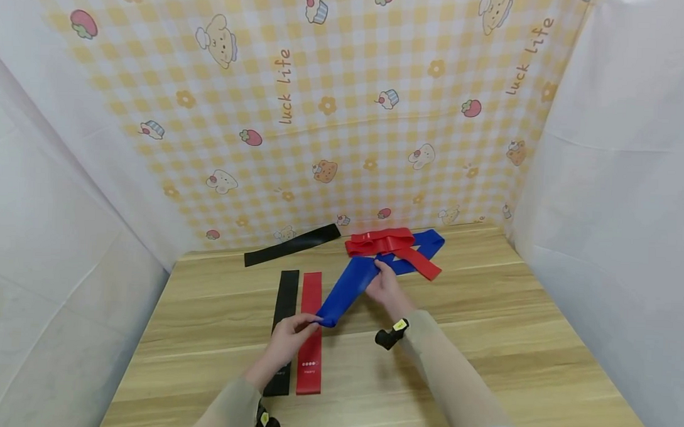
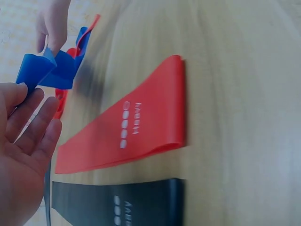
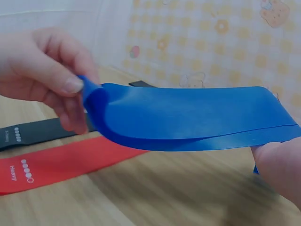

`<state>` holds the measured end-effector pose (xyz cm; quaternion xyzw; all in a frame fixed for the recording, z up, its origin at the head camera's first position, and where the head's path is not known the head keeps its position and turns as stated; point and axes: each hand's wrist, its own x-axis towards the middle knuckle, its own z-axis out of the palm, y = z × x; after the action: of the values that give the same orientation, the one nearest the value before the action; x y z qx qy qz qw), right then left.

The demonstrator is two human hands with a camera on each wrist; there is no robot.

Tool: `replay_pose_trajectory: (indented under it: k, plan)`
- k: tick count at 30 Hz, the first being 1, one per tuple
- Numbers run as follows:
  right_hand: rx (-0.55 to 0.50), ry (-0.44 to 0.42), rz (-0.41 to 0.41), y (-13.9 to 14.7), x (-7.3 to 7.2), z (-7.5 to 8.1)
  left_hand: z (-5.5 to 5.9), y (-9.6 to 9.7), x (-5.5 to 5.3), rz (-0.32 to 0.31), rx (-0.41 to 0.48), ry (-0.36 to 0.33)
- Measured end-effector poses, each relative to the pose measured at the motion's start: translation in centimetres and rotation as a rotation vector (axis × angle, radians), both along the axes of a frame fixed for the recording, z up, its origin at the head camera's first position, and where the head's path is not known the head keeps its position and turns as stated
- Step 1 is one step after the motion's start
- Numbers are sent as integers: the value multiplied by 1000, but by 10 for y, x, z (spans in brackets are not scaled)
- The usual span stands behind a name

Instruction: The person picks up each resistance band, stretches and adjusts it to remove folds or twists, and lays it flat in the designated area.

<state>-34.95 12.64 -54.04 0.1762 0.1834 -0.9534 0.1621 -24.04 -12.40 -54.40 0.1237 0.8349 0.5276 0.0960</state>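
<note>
Head view: a blue band point(image 1: 349, 289) is held above the table point(image 1: 213, 334) between both hands, its long axis slanting from the left hand point(image 1: 289, 337) at the near end to the right hand point(image 1: 386, 287) at the far end; neither hand is nearer. Left wrist view: the near end is pinched by the left thumb and index finger, the other fingers loosely extended. Right wrist view: the far end is gripped by the right hand; its fingertips are hidden.

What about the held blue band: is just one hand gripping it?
No, the left hand and right hand both grip the blue band.
</note>
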Motion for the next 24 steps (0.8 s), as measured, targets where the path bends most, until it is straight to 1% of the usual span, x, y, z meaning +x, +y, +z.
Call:
replay_pose_trajectory:
  k: [4,8,13,16,20,24]
  plan:
    - [-8,-3,-3,8,5,-9,-5,-3,6,-4,-35,-17]
    - [-18,-13,-22,15,8,-16,-9,-6,11,-10,-33,-17]
    - [-63,-50,-58,24,10,-20,-14,-9,16,-3,-41,-30]
    - [-77,-57,-71,30,12,-23,-15,-10,18,6,-43,-32]
    - [-80,-65,-82,38,14,-27,-16,-12,20,22,-17,-45]
    - [-87,-36,-82,48,18,-32,-16,-15,23,30,7,-60]
